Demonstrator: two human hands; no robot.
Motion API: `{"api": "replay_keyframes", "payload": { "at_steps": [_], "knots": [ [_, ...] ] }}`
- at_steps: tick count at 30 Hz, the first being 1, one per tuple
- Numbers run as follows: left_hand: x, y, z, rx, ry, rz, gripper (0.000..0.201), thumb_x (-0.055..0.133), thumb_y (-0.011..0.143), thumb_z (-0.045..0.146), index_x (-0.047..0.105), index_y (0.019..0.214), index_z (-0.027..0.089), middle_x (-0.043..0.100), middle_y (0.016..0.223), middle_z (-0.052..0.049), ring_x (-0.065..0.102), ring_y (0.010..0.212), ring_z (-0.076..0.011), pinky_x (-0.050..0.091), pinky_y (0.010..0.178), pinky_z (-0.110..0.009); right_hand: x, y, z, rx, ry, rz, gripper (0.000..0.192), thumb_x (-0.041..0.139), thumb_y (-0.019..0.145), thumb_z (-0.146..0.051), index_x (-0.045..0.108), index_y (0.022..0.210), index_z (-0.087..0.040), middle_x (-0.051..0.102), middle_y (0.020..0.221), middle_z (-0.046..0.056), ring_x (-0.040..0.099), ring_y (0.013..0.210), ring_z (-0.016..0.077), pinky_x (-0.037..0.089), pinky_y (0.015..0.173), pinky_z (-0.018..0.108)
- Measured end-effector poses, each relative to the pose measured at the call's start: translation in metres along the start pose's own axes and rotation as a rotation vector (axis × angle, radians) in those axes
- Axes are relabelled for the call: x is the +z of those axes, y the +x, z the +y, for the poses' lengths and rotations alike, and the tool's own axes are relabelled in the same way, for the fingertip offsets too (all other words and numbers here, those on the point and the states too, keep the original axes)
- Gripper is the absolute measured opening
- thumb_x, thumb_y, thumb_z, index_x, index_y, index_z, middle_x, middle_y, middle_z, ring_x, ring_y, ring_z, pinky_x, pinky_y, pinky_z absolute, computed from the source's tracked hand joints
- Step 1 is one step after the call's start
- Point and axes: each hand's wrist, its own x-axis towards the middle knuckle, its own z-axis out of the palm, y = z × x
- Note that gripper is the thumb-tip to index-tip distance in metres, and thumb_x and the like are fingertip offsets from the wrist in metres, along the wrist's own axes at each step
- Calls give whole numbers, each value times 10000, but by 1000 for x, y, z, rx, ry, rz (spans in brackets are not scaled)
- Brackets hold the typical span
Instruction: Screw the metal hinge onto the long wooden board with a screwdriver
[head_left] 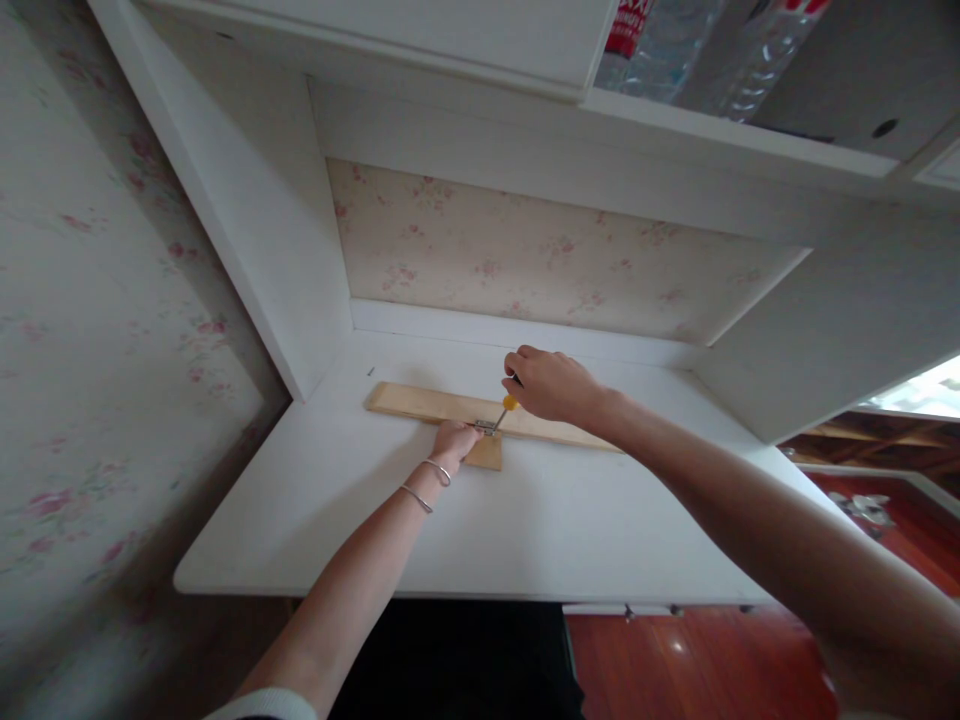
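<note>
My right hand (551, 385) wraps its fingers around a screwdriver with an orange-yellow collar (509, 403); its grip is hidden inside my fist. My left hand (454, 440) pinches a small metal bracket (486, 428), partly covered, on the pale wooden plank (427, 403) lying on the white worktop (525, 520).

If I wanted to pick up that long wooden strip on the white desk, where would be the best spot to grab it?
Probably the strip's free left end. The wooden strip lies flat along the back of the desk; its middle is taken up by the left hand, a small metal bracket and the right hand holding a screwdriver. Come from the open front-left, pinching across its narrow width.
</note>
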Motion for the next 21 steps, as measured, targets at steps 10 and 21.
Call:
{"api": "replay_keyframes", "payload": {
  "at_steps": [10, 21],
  "knots": [
    [1, 3, -4, 16, 40, 28, 174, 740, 595, 287, 664, 575, 132, 569, 510, -1, 516, 542, -124, 349, 492, -216, -1, 3, 1, -2, -39, -5, 319, 381, 863, -388, 577, 1020, -192, 582, 1064, 114, 606, 870, 268, 447, 687, 366],
    [2, 4, -5, 23, 21, 27, 152, 740, 585, 266, 660, 564, 139, 583, 531, -2, 520, 547, -125, 356, 496, -221, 0, 4, 6, -27, -21, -4, 284, 411, 835, -318, 544, 1058, -204, 558, 1114, 108, 604, 875, 260, 446, 677, 361]
  ]
}}
